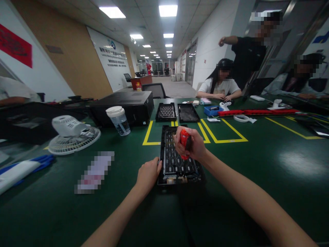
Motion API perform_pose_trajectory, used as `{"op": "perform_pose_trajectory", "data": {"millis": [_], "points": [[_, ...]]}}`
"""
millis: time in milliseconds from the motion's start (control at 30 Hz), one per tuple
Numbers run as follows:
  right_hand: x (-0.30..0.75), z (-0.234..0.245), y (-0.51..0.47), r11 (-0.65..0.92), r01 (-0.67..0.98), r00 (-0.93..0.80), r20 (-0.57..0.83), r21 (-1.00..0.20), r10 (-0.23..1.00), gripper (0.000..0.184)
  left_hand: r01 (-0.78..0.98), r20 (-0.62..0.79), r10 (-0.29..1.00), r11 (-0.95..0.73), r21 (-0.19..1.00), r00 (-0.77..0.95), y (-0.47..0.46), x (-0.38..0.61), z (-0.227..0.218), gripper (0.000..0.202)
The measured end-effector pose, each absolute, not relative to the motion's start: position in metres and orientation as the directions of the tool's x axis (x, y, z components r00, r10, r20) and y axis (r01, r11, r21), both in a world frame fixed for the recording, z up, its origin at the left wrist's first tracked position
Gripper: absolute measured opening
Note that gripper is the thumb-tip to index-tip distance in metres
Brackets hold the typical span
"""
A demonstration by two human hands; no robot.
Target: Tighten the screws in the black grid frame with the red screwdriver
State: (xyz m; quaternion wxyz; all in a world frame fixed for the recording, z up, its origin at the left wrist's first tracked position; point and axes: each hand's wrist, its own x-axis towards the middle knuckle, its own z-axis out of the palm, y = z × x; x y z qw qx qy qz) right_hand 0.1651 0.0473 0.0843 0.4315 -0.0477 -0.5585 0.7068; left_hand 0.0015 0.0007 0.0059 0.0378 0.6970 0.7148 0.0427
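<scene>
A black plastic case (159, 178) lies on the green table in front of me, with rows of dark rounded cells inside and gold-coloured parts at its near end. My left hand (148, 174) grips its left edge, the fingertips partly hidden along the side wall. Over the upper right of the case, my right hand (195, 142) is closed in a fist round the red-and-black handle of a screwdriver (184, 137), held roughly upright. The screwdriver's shaft and tip cannot be made out.
Behind the case stand a cell-filled tray (166, 112) and a second black tray (189, 113). To the left are a lidded cup (118, 120), a white fan (74, 135) and a large black box (122, 103). A blue bin (212, 110) and seated people are beyond, right.
</scene>
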Motion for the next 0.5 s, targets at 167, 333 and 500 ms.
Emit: {"op": "perform_pose_trajectory", "data": {"millis": [167, 333, 500], "points": [[0.165, 0.084, 0.043, 0.044, -0.551, -0.585, 0.423, -0.833, 0.692, 0.030, 0.992, 0.012, 1.000, 0.015, 0.128, -0.017, 0.001, 0.001, 0.004, 0.038], [0.166, 0.084, 0.038, 0.059, -0.548, -0.566, 0.422, -0.834, 0.708, 0.030, 0.992, 0.026, 1.000, 0.002, 0.124, -0.005, 0.002, 0.000, 0.003, 0.038], [0.165, 0.083, 0.035, 0.096, -0.542, -0.529, 0.428, -0.835, 0.733, 0.029, 0.991, 0.026, 1.000, 0.002, 0.135, -0.005, 0.001, -0.001, 0.002, 0.039]]}}
